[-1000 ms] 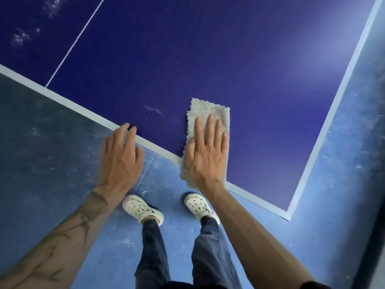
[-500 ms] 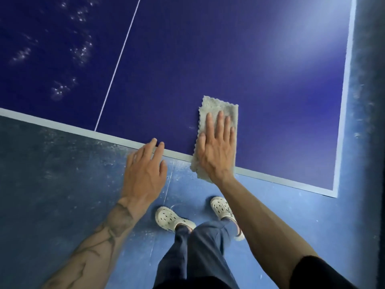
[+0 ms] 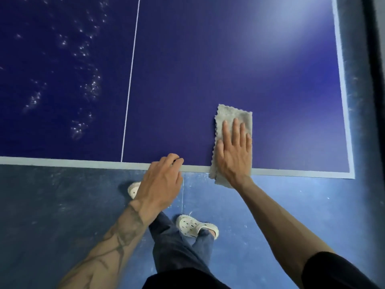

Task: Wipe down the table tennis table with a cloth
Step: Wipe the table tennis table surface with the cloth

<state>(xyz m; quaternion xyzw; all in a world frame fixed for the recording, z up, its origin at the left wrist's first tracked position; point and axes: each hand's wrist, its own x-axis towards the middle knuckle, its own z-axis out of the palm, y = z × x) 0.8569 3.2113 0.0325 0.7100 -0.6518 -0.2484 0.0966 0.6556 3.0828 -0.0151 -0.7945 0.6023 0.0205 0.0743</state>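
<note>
As right hand (image 3: 233,157) presses cloth (image 3: 231,114), left hand (image 3: 160,182) apart

Line tattoos (image 3: 118,240) mark the left forearm; a black sleeve (image 3: 337,272) tops the right arm. The person wears navy trousers (image 3: 175,249) and white perforated clogs (image 3: 193,226).

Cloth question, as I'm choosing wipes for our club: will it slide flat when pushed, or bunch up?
Probably floppy: the cloth droops past the table edge. Under the flat right hand it lies smooth, so it should slide flat; pushed by one corner it would likely bunch.
</note>
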